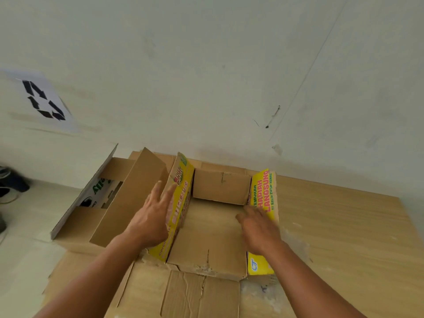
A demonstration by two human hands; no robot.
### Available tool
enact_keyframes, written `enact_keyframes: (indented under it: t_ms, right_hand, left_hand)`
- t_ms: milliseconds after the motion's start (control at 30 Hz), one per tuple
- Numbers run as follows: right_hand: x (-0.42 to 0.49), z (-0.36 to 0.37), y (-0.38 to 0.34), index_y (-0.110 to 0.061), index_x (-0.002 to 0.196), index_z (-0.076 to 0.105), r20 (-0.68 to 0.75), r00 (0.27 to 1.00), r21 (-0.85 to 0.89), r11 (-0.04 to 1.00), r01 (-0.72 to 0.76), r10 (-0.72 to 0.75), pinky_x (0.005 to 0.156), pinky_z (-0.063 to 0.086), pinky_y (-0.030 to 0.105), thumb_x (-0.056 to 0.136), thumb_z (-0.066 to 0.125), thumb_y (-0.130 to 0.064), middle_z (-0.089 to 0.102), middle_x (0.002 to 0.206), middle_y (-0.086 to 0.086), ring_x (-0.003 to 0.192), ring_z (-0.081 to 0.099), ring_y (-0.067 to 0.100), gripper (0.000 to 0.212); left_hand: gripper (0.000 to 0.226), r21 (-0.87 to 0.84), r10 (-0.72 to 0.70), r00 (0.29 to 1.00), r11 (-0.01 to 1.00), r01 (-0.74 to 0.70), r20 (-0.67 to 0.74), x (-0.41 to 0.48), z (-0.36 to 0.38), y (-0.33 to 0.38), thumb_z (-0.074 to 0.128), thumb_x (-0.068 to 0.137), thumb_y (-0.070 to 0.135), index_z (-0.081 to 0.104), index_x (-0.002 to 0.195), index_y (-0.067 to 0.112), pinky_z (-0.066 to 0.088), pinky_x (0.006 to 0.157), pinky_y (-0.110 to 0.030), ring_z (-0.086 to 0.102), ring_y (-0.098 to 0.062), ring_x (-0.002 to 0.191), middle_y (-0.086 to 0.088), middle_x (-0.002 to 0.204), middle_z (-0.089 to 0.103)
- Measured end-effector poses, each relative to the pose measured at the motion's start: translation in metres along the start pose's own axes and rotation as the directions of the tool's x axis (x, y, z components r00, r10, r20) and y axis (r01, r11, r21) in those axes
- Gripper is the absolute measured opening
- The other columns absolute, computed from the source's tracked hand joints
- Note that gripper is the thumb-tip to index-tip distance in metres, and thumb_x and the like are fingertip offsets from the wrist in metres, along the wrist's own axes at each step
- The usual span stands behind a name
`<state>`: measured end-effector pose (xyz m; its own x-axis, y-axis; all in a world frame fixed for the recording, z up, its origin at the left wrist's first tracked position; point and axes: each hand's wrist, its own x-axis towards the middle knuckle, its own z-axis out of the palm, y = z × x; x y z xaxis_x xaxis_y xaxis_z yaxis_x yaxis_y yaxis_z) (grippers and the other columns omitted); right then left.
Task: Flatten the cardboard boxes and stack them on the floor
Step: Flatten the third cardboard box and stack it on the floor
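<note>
The left hand [158, 214] lies flat, fingers straight, against the outside of the left flap of the open brown cardboard box with yellow printed flaps [206, 230], gripping nothing; the right hand [259, 230], blurred, fingers extended, touches the right flap's inside; the box sits on a flattened brown cardboard sheet [183, 294] on the pale wood-grain floor [344, 226], near the white wall [206, 76]; a second open brown box [119, 203] stands just beside its left; dark objects [11, 180] are cut off at the left edge; floor shows to the right.
</note>
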<state>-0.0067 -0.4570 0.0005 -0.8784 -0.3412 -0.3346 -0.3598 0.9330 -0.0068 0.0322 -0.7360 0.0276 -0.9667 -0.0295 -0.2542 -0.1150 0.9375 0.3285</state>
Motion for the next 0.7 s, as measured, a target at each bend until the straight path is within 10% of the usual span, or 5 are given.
enact_keyframes:
  t_ms: [133, 267, 433, 533, 700]
  right_hand:
    - [0.006, 0.013, -0.024, -0.02, 0.15, 0.036, 0.262, 0.963, 0.022, 0.998, 0.056, -0.06, 0.121, 0.012, 0.042, 0.099, 0.038, -0.041, 0.044, 0.148, 0.015, 0.14, 0.036, 0.03, 0.055]
    - [0.011, 0.02, -0.035, -0.019, 0.152, 0.033, 0.357, 0.933, 0.078, 0.997, 0.015, -0.042, 0.121, -0.001, 0.048, 0.102, 0.022, -0.048, 0.048, 0.149, 0.014, 0.142, 0.037, 0.029, 0.059]
    - [0.013, -0.001, -0.035, -0.016, 0.122, 0.063, 0.231, 0.971, 0.414, 0.898, -0.147, 0.053, 0.092, 0.043, 0.033, 0.101, 0.037, -0.046, 0.066, 0.124, 0.011, 0.118, 0.058, 0.03, 0.044]
    - [0.007, -0.02, -0.029, -0.015, 0.092, 0.065, 0.181, 0.982, 0.516, 0.847, -0.132, 0.042, 0.067, 0.041, 0.031, 0.099, 0.046, -0.044, 0.067, 0.091, 0.008, 0.09, 0.064, 0.026, 0.035]
    - [-0.01, -0.044, -0.029, -0.019, 0.103, 0.071, 0.327, 0.945, 0.537, 0.829, -0.158, -0.032, 0.073, 0.051, 0.028, 0.096, 0.054, -0.037, 0.07, 0.069, -0.007, 0.078, 0.068, 0.016, 0.026]
  left_hand:
    - [0.099, 0.07, -0.011, 0.998, 0.998, 0.006, 0.063, -0.004, 0.01, 0.003, 0.064, 0.076, 0.001, 0.014, 0.156, 0.033, 0.055, 0.095, -0.034, 0.007, -0.038, 0.151, 0.002, 0.16, -0.029]
    - [0.09, 0.017, -0.01, 0.999, 1.0, 0.009, 0.046, -0.005, 0.011, 0.005, 0.07, 0.079, 0.012, 0.022, 0.155, 0.023, 0.057, 0.088, -0.033, 0.037, -0.032, 0.142, 0.0, 0.16, -0.026]
    - [0.068, -0.187, -0.064, 0.998, 0.98, 0.064, 0.002, -0.003, 0.005, 0.003, 0.051, 0.094, 0.017, 0.023, 0.156, 0.013, 0.039, 0.112, -0.038, 0.034, -0.03, 0.144, -0.007, 0.165, -0.001]
    - [0.061, -0.256, -0.105, 0.994, 0.962, 0.092, -0.037, -0.003, 0.004, 0.004, 0.052, 0.097, 0.027, 0.032, 0.153, 0.012, 0.036, 0.112, -0.038, 0.036, -0.029, 0.142, -0.009, 0.163, 0.015]
    - [0.076, -0.247, -0.11, 0.992, 0.965, 0.094, -0.055, -0.004, 0.007, 0.007, 0.064, 0.09, 0.047, 0.035, 0.152, 0.014, 0.049, 0.099, -0.035, 0.051, -0.025, 0.129, -0.003, 0.157, 0.023]
